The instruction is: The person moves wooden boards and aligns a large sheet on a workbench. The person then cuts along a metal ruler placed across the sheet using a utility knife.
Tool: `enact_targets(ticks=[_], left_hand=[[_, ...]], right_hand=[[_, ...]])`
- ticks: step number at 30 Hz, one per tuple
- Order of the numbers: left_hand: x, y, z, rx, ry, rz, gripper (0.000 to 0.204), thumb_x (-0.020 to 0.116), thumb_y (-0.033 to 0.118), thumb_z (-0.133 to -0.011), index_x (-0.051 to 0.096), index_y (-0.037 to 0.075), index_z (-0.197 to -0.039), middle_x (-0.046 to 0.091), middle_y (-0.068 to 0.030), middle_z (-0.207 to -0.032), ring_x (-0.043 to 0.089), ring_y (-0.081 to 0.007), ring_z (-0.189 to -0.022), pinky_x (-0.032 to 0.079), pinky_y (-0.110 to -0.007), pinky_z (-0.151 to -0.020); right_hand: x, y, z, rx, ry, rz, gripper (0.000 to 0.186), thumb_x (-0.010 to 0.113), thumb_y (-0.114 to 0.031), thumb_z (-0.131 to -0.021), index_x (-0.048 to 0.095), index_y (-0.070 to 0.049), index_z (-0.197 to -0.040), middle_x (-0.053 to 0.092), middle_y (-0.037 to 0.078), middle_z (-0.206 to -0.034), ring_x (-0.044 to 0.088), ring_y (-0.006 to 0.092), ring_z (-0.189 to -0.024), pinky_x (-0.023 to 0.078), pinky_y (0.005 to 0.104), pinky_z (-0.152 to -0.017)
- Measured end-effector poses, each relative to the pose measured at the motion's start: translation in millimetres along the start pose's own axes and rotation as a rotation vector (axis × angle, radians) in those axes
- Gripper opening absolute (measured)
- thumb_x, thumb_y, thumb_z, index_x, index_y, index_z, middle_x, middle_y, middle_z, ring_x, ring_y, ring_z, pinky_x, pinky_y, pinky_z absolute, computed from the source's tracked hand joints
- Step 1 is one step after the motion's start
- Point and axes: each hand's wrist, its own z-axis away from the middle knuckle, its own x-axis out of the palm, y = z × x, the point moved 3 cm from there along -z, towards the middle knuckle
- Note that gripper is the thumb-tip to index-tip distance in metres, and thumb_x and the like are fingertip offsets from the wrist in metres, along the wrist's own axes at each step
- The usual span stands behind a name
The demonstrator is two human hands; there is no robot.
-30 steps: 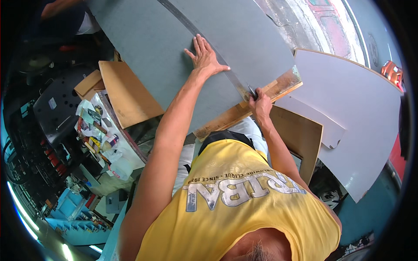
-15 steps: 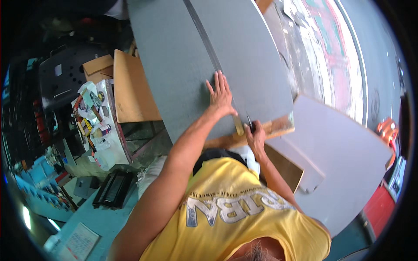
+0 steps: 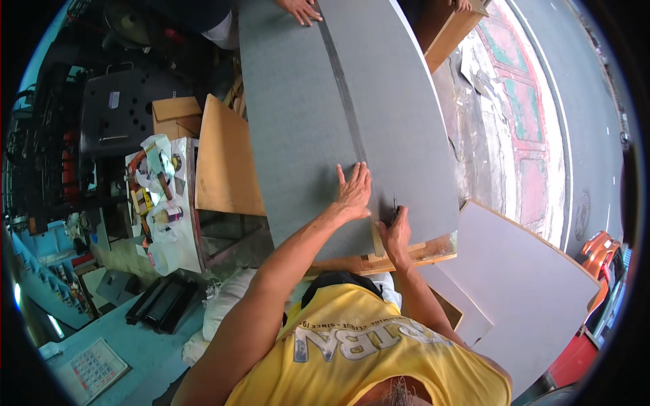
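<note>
A large grey board [image 3: 298,115] lies in front of me, with a long dark straightedge [image 3: 342,84] running lengthwise over it. My left hand [image 3: 353,197] rests flat on the near part of this strip, fingers spread and pointing away from me. Just to its right, my right hand [image 3: 395,233] is closed around a small black cutter knife [image 3: 395,205], its thin tip pointing away from me over the board. Much of the handle is hidden in the fingers. At the far end, another person's hand [image 3: 300,9] lies on the board beside the straightedge.
Wooden edging [image 3: 338,264] shows under the board's near end. A pale panel [image 3: 521,271] stands at the right. To the left are a brown wooden panel [image 3: 227,159] and a bench [image 3: 191,233] crowded with bags and tools. Another hand touches a wooden box [image 3: 457,34] at the far right.
The view has shifted, so the board sits lower and the other person's hand shows. My right hand has moved forward with the cutter knife, away from the near edge; my left stays on the straightedge.
</note>
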Motion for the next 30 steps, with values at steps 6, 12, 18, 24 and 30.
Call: enact_targets(ticks=[6, 12, 18, 24, 30], left_hand=[[-42.6, -84.5, -103.5, 0.018, 0.184, 0.045, 0.097, 0.086, 0.043, -0.056, 0.043, 0.001, -0.132, 0.037, -0.0161, -0.137, 0.031, -0.0325, -0.133, 0.018, -0.072, -0.106], [-105.3, -156.7, -177.2, -0.156, 0.073, -0.029, 0.137, 0.089, 0.052, -0.046, 0.013, 0.000, -0.149, 0.010, -0.0173, -0.156, 0.008, -0.0325, -0.145, 0.015, -0.072, -0.107], [-110.6, -171.1, -199.8, -0.231, 0.008, -0.001, 0.146, 0.090, 0.052, -0.045, 0.003, -0.002, -0.149, 0.000, -0.0172, -0.158, -0.001, -0.0309, -0.146, 0.011, -0.072, -0.108], [-122.5, -165.9, -200.1, -0.343, -0.039, -0.046, 0.145, 0.091, 0.048, -0.045, 0.005, -0.008, -0.147, -0.001, -0.0221, -0.157, 0.001, -0.0332, -0.146, 0.011, -0.075, -0.106], [-127.4, -161.1, -197.6, -0.392, -0.095, -0.104, 0.144, 0.093, 0.045, -0.043, 0.009, -0.009, -0.147, 0.000, -0.0242, -0.156, 0.004, -0.0382, -0.144, 0.026, -0.074, -0.101]], right_hand=[[1.8, 0.6, 2.9, 0.098, -0.033, 0.143, 0.063, 0.080, -0.012, -0.069, 0.040, -0.004, -0.116, 0.057, 0.020, -0.087, 0.058, 0.0409, -0.077, 0.047, 0.0462, -0.068], [0.5, -9.8, 4.5, 0.112, -0.089, 0.169, 0.062, 0.078, -0.011, -0.071, 0.038, -0.005, -0.119, 0.058, 0.024, -0.096, 0.059, 0.0454, -0.086, 0.048, 0.0483, -0.071], [1.8, -8.5, 1.1, 0.143, -0.120, 0.163, 0.064, 0.078, -0.012, -0.071, 0.038, -0.003, -0.120, 0.057, 0.025, -0.097, 0.058, 0.0449, -0.087, 0.048, 0.0471, -0.071], [-4.4, -14.5, -2.5, -0.113, -0.028, 0.158, 0.063, 0.074, -0.011, -0.077, 0.036, -0.001, -0.125, 0.055, 0.021, -0.084, 0.057, 0.0420, -0.075, 0.047, 0.0455, -0.067], [-13.1, -91.7, -155.0, -0.323, -0.026, -0.155, 0.040, 0.052, 0.005, -0.087, 0.046, 0.005, -0.127, 0.058, 0.024, -0.095, 0.057, 0.0335, -0.070, 0.048, 0.0400, -0.065]])
